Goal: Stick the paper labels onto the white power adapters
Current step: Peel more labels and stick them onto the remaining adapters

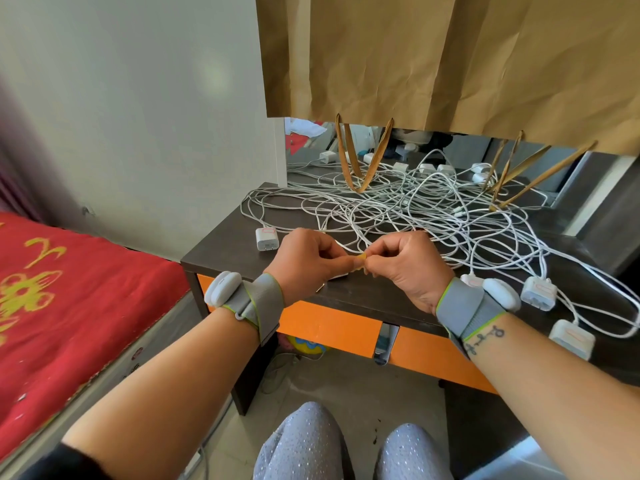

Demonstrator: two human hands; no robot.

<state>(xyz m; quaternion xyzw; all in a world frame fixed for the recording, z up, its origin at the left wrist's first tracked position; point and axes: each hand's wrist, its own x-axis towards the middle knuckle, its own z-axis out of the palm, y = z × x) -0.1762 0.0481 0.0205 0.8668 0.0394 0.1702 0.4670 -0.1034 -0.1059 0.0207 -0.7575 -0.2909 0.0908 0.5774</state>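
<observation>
Both hands meet over the front of the dark table (228, 237). My left hand (304, 261) and my right hand (405, 261) pinch a small yellowish paper label (361, 260) between their fingertips. A white piece, partly hidden, shows under my left hand (337, 277). One white power adapter (266, 238) with a red-outlined label lies at the table's left. Two more labelled adapters (538, 292) (571, 337) lie at the right front edge. A small white adapter (471, 280) peeks out behind my right wrist.
A tangle of white cables (415, 209) covers the table's middle and back. A mirror behind it reflects more adapters. Brown paper (450, 57) with handles hangs over the mirror. A red bed (69, 289) is at the left, orange drawer fronts (329, 327) below.
</observation>
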